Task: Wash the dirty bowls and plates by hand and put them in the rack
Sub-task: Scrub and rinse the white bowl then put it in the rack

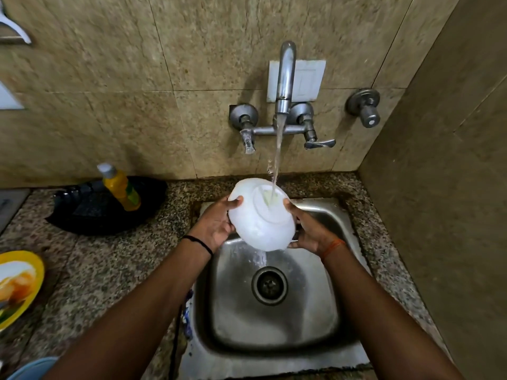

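Both hands, left hand (216, 223) and right hand (310, 229), grip the white bowl (260, 223) by opposite sides, tilted bottom-up under the tap stream (277, 157) so water drains into the sink (323, 311).

— What is carrying everything here?

— A speckled granite counter (109, 259), with a steel sink (340, 305) sitting sunk into it.

— What is lying on the stone itself?

— A black pan (90, 212) is resting at the back left against the wall, and a yellow bottle (120, 187) is standing tilted in it. A yellow plate (35, 272) holding food scraps is sitting at the left edge, and something pale blue (33, 368) is showing at the bottom left corner.
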A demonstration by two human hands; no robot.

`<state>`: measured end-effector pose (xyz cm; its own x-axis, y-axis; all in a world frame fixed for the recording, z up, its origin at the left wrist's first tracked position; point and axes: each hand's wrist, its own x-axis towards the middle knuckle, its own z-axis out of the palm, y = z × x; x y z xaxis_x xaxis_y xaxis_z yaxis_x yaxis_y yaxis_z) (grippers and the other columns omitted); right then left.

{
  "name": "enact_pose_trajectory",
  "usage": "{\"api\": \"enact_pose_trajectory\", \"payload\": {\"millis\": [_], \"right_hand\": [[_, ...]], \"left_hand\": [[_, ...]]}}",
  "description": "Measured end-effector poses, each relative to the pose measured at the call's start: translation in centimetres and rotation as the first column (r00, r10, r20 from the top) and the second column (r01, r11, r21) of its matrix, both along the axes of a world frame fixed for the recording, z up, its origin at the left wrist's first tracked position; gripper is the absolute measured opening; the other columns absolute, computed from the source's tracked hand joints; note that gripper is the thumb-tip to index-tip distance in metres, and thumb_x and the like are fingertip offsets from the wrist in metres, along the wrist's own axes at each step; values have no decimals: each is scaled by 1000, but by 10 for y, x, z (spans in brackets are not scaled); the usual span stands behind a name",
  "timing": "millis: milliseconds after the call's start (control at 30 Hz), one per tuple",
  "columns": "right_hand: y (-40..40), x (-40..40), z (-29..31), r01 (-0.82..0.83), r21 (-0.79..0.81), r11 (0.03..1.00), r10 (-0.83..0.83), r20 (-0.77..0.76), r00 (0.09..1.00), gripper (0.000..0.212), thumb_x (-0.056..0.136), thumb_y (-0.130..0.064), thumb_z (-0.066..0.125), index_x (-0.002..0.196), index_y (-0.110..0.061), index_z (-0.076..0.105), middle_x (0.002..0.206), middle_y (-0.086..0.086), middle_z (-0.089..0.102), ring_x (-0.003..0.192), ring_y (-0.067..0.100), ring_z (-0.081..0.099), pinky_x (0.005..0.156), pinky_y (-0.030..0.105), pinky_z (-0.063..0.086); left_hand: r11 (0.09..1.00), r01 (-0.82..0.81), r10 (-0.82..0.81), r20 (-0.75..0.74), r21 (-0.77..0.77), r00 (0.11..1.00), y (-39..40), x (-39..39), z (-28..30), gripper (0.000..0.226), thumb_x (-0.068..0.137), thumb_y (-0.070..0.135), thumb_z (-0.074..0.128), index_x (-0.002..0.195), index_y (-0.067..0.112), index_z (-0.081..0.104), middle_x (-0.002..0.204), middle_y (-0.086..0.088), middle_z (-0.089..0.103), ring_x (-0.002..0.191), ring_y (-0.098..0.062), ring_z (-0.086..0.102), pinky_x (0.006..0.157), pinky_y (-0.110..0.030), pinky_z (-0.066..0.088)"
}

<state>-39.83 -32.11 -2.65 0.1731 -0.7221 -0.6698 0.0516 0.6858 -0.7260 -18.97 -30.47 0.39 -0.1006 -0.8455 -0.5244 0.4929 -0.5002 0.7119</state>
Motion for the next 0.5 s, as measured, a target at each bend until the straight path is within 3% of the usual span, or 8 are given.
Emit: {"api": "enact_pose_trajectory", "payload": {"millis": [67,167,267,333,400,500], "right_hand": [[0,-1,-4,-2,-29,1000,3,18,1000,49,78,-51,70,115,-18,64,109,8,68,101,26,63,75,40,56],[-2,1,-5,-20,-89,996,24,47,999,62,64,-41,82,119,-15,65,114,8,71,107,26,66,77,38,56],[-5,5,1,-7,-268,964,8,3,1000,67,53,-28,92,115,-17,66,116,8,71,105,25,68,82,42,58],[-5,6,10,-95,-422,902,43,-131,990,75,46,-21,95,114,-17,64,114,4,71,104,24,67,83,44,58],[-1,9,19,-281,-538,795,124,-309,943,73,48,-13,94,114,-17,62,114,2,68,104,20,64,84,40,58],[11,14,25,-614,-581,535,142,-654,743,67,58,-14,90,119,-19,63,122,2,65,111,18,59,93,32,51]], "left_hand": [[1000,-16,15,-12,-5,1000,4,10,-8,42,92,8,52,134,7,51,107,-8,70,97,-25,65,73,-41,59],[996,-52,49,38,66,998,7,15,-19,39,96,12,47,135,8,49,91,-4,72,87,-22,65,75,-38,54],[966,-20,-35,208,258,978,8,12,-26,47,93,54,44,122,19,56,94,-8,62,89,-27,58,77,-44,48],[947,80,-119,109,312,987,6,12,-28,69,82,77,37,116,20,55,108,-16,57,105,-40,56,76,-57,49],[944,137,-126,-55,299,990,4,15,-29,81,75,83,37,116,15,53,123,-25,54,116,-53,49,80,-63,49],[968,44,-11,-133,248,991,-1,17,-28,69,83,63,55,122,7,52,123,-27,57,109,-48,57,77,-62,53]]}}
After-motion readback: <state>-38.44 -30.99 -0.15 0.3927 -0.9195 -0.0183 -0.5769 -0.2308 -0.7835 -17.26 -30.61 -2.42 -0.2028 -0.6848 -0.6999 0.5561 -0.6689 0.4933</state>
